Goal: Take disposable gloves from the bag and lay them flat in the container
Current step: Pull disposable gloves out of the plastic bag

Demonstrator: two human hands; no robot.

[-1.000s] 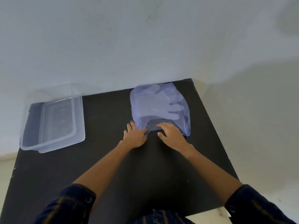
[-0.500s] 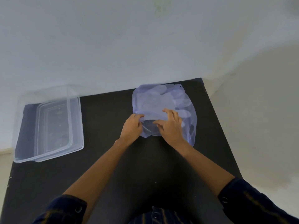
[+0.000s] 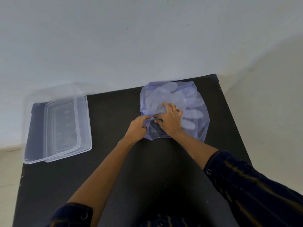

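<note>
A translucent bluish plastic bag [image 3: 199, 95] lies at the far right of the black table [image 3: 147, 169], with clear disposable gloves [image 3: 190, 114] showing through it. My left hand [image 3: 136, 128] pinches the near left edge of the bag's mouth. My right hand [image 3: 170, 119] lies over the bag's mouth, fingers curled on the plastic. Whether its fingertips are inside the bag I cannot tell. A clear rectangular container [image 3: 57, 128] sits at the far left of the table.
A pale wall rises right behind the table's far edge. The table's right edge [image 3: 236, 125] runs close beside the bag, with light floor beyond it. Dark striped sleeves cover both my forearms near the bottom.
Both hands have moved further up onto the bag's mouth. The left now pinches its edge and the right has slid over the opening. The bag's near end has crumpled.
</note>
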